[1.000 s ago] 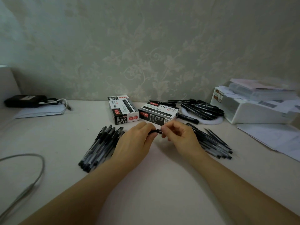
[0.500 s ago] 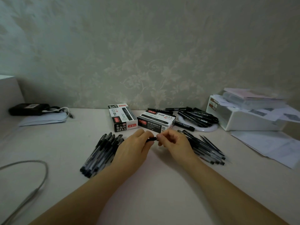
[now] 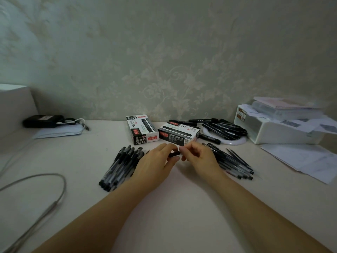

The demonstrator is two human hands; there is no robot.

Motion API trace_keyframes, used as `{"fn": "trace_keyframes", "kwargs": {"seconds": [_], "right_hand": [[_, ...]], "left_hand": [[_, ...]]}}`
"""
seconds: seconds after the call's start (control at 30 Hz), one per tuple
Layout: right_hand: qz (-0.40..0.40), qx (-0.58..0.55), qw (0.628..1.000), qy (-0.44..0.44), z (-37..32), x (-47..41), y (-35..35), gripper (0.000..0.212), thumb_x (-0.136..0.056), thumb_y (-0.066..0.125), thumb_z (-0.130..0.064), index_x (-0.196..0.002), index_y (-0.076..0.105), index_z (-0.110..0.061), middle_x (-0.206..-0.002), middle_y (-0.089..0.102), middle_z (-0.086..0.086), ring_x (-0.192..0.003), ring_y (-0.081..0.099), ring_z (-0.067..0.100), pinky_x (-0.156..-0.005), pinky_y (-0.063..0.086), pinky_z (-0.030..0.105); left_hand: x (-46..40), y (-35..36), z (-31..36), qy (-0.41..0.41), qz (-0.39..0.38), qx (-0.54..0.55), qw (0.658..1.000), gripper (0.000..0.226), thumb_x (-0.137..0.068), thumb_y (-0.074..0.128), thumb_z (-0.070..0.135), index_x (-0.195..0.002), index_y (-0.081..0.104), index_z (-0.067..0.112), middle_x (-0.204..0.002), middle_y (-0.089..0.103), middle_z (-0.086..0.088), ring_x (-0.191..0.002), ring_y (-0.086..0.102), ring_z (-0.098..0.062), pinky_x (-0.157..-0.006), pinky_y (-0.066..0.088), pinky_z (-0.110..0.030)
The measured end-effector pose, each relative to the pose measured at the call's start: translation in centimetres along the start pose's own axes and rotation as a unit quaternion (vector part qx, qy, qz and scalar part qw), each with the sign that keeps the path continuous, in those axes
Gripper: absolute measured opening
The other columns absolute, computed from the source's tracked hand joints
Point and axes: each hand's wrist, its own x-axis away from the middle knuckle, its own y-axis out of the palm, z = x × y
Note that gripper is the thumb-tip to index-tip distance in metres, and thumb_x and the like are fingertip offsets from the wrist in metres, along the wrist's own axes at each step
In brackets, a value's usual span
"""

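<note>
— Centre frame: what are the hands on?
— A short black pen piece [image 3: 174,153], held just above the desk [image 3: 173,207]. The left hand [image 3: 155,167] pinches one end with curled fingers and the right hand [image 3: 198,158] pinches the other.
— Around them?
— A capped pen pile [image 3: 120,167] lies left of centre and two pen boxes [image 3: 179,133] stand just above.

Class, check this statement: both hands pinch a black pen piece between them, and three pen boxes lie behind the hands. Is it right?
No: the head view shows two boxes, not three: the left box and the right box. The left hand and right hand do pinch the black pen piece.
</note>
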Motion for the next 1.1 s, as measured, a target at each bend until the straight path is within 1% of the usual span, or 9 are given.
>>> {"fn": "trace_keyframes", "kwargs": {"seconds": [0.23, 0.33, 0.4, 0.53, 0.6, 0.7, 0.8, 0.97, 1.1], "right_hand": [[-0.005, -0.032, 0.999, -0.003, 0.4, -0.4, -0.1, 0.003, -0.090, 0.069, -0.020, -0.089, 0.069, -0.023, -0.078, 0.073, -0.004, -0.080, 0.069, 0.011, -0.080, 0.051, 0.029], [0.034, -0.080, 0.996, 0.010, 0.6, -0.7, -0.4, 0.003, -0.089, 0.070, -0.017, -0.088, 0.070, -0.020, -0.075, 0.072, -0.004, -0.071, 0.067, 0.003, -0.065, 0.049, 0.015], [0.075, -0.090, 0.993, 0.016, 0.8, -0.7, -0.6, 0.001, -0.088, 0.071, -0.015, -0.088, 0.071, -0.016, -0.073, 0.070, -0.005, -0.067, 0.063, 0.000, -0.062, 0.046, 0.012], [0.075, 0.016, 0.997, -0.006, 0.9, -0.4, -0.6, 0.007, -0.086, 0.073, -0.014, -0.083, 0.071, -0.021, -0.075, 0.069, -0.009, -0.069, 0.061, 0.002, -0.068, 0.049, 0.018], [0.024, 0.126, 0.991, -0.042, 0.7, 0.0, -0.5, 0.006, -0.084, 0.073, -0.018, -0.083, 0.072, -0.024, -0.077, 0.068, -0.010, -0.069, 0.058, 0.001, -0.065, 0.044, 0.013], [-0.056, 0.227, 0.969, -0.078, 0.6, 0.4, -0.2, 0.006, -0.084, 0.071, -0.022, -0.088, 0.075, -0.024, -0.085, 0.068, -0.007, -0.075, 0.059, 0.005, -0.072, 0.047, 0.021], [-0.066, 0.246, 0.964, -0.080, 0.4, 0.5, -0.2, 0.008, -0.085, 0.070, -0.024, -0.090, 0.076, -0.024, -0.087, 0.064, -0.004, -0.075, 0.056, 0.007, -0.074, 0.047, 0.024], [-0.063, 0.243, 0.965, -0.080, 0.4, 0.6, -0.2, 0.007, -0.086, 0.070, -0.025, -0.090, 0.076, -0.026, -0.085, 0.060, -0.008, -0.070, 0.052, 0.000, -0.071, 0.043, 0.018], [-0.061, 0.236, 0.967, -0.072, 0.3, 0.6, -0.2, 0.008, -0.086, 0.070, -0.027, -0.092, 0.075, -0.027, -0.087, 0.061, -0.006, -0.071, 0.052, 0.003, -0.073, 0.047, 0.024]], "left_hand": [[-0.2, 0.2, -0.3, -0.011, 0.009, 0.001, 1.000, 0.014, -0.098, 0.044, 0.037, -0.104, 0.052, 0.026, -0.099, 0.056, 0.011, -0.082, 0.056, -0.012, -0.067, 0.051, -0.037], [-0.4, 0.3, -0.4, -0.029, 0.016, 0.021, 0.999, 0.016, -0.100, 0.042, 0.033, -0.099, 0.054, 0.022, -0.090, 0.053, 0.011, -0.079, 0.055, -0.014, -0.068, 0.049, -0.039], [-0.4, 0.1, -0.5, -0.037, 0.029, 0.030, 0.998, 0.015, -0.100, 0.042, 0.030, -0.101, 0.054, 0.023, -0.088, 0.052, 0.012, -0.079, 0.055, -0.015, -0.069, 0.049, -0.040], [-0.1, 0.0, -0.7, -0.027, 0.017, 0.026, 0.999, 0.029, -0.101, 0.038, 0.027, -0.128, 0.048, 0.034, -0.105, 0.056, 0.009, -0.087, 0.059, -0.018, -0.071, 0.051, -0.041], [0.0, 0.0, -0.6, -0.025, -0.003, 0.001, 1.000, 0.035, -0.102, 0.035, 0.028, -0.134, 0.041, 0.041, -0.106, 0.054, 0.008, -0.087, 0.058, -0.018, -0.069, 0.051, -0.042], [-0.1, 0.2, -0.6, -0.019, -0.005, -0.022, 1.000, 0.038, -0.102, 0.033, 0.030, -0.136, 0.035, 0.045, -0.103, 0.051, 0.008, -0.081, 0.055, -0.016, -0.065, 0.051, -0.040], [0.0, 0.4, -0.4, -0.010, -0.009, -0.031, 0.999, 0.037, -0.102, 0.034, 0.030, -0.136, 0.035, 0.046, -0.099, 0.048, 0.009, -0.078, 0.054, -0.015, -0.061, 0.051, -0.039], [0.1, 0.3, -0.3, -0.011, -0.009, -0.008, 1.000, 0.036, -0.101, 0.037, 0.029, -0.134, 0.041, 0.044, -0.097, 0.049, 0.009, -0.078, 0.053, -0.013, -0.062, 0.051, -0.038], [0.1, 0.2, -0.3, -0.015, -0.010, -0.005, 1.000, 0.037, -0.101, 0.037, 0.029, -0.135, 0.041, 0.044, -0.097, 0.048, 0.009, -0.080, 0.053, -0.013, -0.065, 0.051, -0.039]]}}
